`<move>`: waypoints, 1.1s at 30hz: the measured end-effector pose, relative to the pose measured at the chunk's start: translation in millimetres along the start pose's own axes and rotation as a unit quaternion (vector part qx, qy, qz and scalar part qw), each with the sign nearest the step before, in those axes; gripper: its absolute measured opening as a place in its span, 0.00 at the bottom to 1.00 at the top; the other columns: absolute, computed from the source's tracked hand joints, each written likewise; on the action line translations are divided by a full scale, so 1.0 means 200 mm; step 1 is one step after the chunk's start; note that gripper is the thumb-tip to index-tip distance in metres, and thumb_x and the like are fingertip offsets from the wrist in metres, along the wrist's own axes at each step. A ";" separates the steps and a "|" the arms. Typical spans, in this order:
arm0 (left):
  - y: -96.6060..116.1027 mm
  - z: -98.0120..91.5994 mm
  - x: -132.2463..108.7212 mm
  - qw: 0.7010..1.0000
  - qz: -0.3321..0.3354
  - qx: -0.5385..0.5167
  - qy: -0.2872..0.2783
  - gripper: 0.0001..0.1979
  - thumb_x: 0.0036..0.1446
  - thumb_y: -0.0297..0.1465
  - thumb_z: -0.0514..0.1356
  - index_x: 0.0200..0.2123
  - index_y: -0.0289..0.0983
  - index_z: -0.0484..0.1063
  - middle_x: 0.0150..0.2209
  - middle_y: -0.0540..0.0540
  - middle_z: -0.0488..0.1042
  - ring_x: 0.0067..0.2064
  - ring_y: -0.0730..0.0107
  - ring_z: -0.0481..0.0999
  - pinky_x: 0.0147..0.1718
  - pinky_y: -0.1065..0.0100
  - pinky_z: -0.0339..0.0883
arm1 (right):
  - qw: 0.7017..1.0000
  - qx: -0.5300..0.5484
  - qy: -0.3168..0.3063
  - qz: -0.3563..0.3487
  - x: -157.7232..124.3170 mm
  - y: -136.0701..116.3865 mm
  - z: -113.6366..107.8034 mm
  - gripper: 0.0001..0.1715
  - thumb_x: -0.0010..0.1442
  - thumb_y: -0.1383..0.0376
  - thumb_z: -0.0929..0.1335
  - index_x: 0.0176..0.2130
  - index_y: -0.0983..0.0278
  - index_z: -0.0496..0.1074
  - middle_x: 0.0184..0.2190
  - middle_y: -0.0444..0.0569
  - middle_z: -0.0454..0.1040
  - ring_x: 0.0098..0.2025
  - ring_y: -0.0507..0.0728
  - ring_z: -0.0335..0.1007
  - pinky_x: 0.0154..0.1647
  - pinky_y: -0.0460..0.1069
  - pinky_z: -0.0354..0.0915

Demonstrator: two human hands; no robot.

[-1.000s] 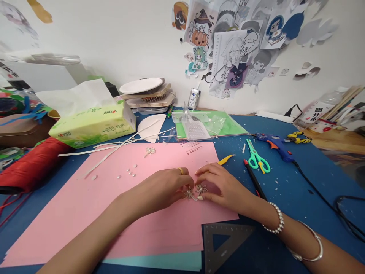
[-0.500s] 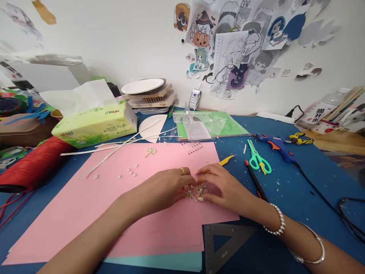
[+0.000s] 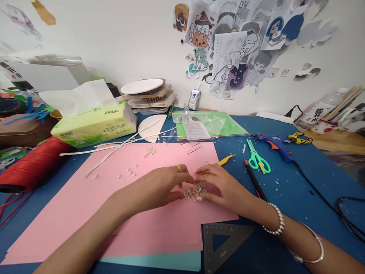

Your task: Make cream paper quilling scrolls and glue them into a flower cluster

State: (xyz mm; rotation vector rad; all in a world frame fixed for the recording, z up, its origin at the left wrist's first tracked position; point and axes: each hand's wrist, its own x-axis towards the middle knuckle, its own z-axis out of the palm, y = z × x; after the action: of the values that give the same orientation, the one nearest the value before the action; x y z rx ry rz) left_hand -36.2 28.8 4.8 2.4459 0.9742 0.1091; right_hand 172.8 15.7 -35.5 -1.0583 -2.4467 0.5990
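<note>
pinching paper flower between fingertips of left hand | nipping it with right hand from opposite side, probably for steadiness | pressed flat on pink sheet

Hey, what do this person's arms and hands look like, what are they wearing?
Both forearms are bare, no sleeves in view. The left hand wears a gold ring on one finger. The right hand shows no ring; its wrist carries a white beaded bracelet, and further up the forearm sits a plain silver bangle.
</note>
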 end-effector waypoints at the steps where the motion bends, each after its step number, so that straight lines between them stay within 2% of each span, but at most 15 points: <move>1: -0.02 -0.02 -0.01 1.000 -0.020 0.003 0.021 0.14 0.52 0.28 0.55 0.43 0.43 0.66 0.40 0.50 0.69 0.36 0.71 0.71 0.31 0.73 0.62 | 1.000 0.002 0.007 0.000 0.00 0.00 0.00 0.18 0.54 0.58 0.64 0.44 0.61 0.68 0.45 0.51 0.65 0.48 0.56 0.58 0.50 0.54 0.56; 3: -0.08 -0.08 -0.03 0.991 -0.080 0.041 0.102 0.12 0.54 0.32 0.53 0.43 0.41 0.66 0.40 0.48 0.70 0.36 0.69 0.71 0.33 0.71 0.63 | 1.000 0.002 0.026 0.000 0.00 0.01 0.00 0.16 0.55 0.59 0.63 0.43 0.61 0.68 0.44 0.50 0.66 0.48 0.56 0.59 0.51 0.54 0.55; 5: -0.15 -0.12 -0.05 0.960 -0.160 0.129 0.191 0.13 0.55 0.31 0.50 0.43 0.39 0.66 0.44 0.45 0.69 0.39 0.62 0.71 0.34 0.66 0.63 | 0.999 0.001 0.044 0.001 -0.01 0.01 -0.01 0.14 0.56 0.61 0.63 0.42 0.62 0.68 0.43 0.50 0.67 0.47 0.55 0.60 0.52 0.55 0.54; 6: -0.18 -0.14 -0.05 0.943 -0.200 0.167 0.208 0.14 0.54 0.31 0.49 0.44 0.37 0.66 0.46 0.43 0.67 0.41 0.57 0.70 0.34 0.64 0.63 | 0.999 0.001 0.049 0.002 -0.01 0.01 -0.01 0.13 0.56 0.61 0.63 0.42 0.62 0.68 0.43 0.50 0.68 0.47 0.55 0.60 0.52 0.55 0.54; 8: -0.23 -0.16 -0.06 0.932 -0.233 0.196 0.196 0.16 0.54 0.30 0.48 0.45 0.37 0.66 0.48 0.42 0.66 0.42 0.55 0.70 0.34 0.62 0.63 | 0.999 -0.001 0.053 0.004 -0.01 0.01 -0.01 0.12 0.56 0.62 0.63 0.41 0.61 0.69 0.42 0.49 0.68 0.47 0.55 0.61 0.50 0.55 0.56; 12: -0.28 -0.14 -0.06 0.940 -0.243 0.190 0.148 0.16 0.55 0.32 0.46 0.45 0.39 0.66 0.48 0.43 0.67 0.42 0.57 0.70 0.35 0.64 0.64 | 0.999 -0.004 0.051 0.005 -0.01 0.01 -0.01 0.11 0.56 0.63 0.63 0.40 0.61 0.69 0.42 0.49 0.68 0.46 0.55 0.61 0.48 0.54 0.58; 17: -0.33 -0.11 -0.04 0.937 -0.247 0.211 0.125 0.17 0.54 0.33 0.46 0.44 0.39 0.68 0.47 0.43 0.67 0.43 0.57 0.69 0.35 0.66 0.63 | 0.999 -0.002 0.047 0.008 0.00 0.01 -0.01 0.10 0.55 0.65 0.63 0.40 0.62 0.69 0.42 0.49 0.68 0.46 0.55 0.61 0.49 0.54 0.57; 24: -0.32 -0.12 -0.03 0.939 -0.246 0.200 0.137 0.16 0.54 0.37 0.48 0.37 0.37 0.71 0.38 0.40 0.71 0.39 0.56 0.70 0.31 0.65 0.62 | 0.999 -0.002 0.051 0.014 -0.01 0.01 -0.01 0.10 0.56 0.64 0.63 0.39 0.62 0.69 0.42 0.49 0.67 0.47 0.55 0.60 0.50 0.54 0.56; 28: -0.30 -0.12 -0.04 0.940 -0.244 0.184 0.151 0.15 0.53 0.39 0.49 0.33 0.38 0.71 0.36 0.43 0.71 0.37 0.58 0.71 0.28 0.67 0.62 | 0.998 -0.007 0.054 0.021 -0.01 0.01 -0.02 0.10 0.55 0.65 0.63 0.39 0.62 0.69 0.43 0.49 0.67 0.47 0.55 0.60 0.49 0.53 0.56; 30: -0.28 -0.12 -0.04 0.946 -0.239 0.146 0.164 0.14 0.53 0.40 0.49 0.34 0.39 0.70 0.37 0.44 0.70 0.35 0.62 0.72 0.28 0.67 0.64 | 0.998 -0.008 0.057 0.023 -0.01 0.01 -0.03 0.10 0.56 0.65 0.63 0.39 0.63 0.69 0.43 0.49 0.67 0.47 0.55 0.60 0.49 0.54 0.56; 33: -0.24 -0.12 -0.03 0.955 -0.222 0.029 0.197 0.13 0.52 0.41 0.51 0.33 0.39 0.68 0.38 0.46 0.69 0.35 0.66 0.72 0.31 0.68 0.65 | 0.998 -0.008 0.065 0.020 -0.01 0.01 -0.03 0.10 0.56 0.65 0.63 0.39 0.63 0.69 0.42 0.50 0.67 0.46 0.55 0.60 0.49 0.54 0.56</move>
State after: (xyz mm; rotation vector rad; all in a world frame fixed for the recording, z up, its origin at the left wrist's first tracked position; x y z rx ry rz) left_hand -77.1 64.3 2.5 2.2320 1.6970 0.4278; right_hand 177.3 16.8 -32.0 -1.1194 -2.3269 0.5076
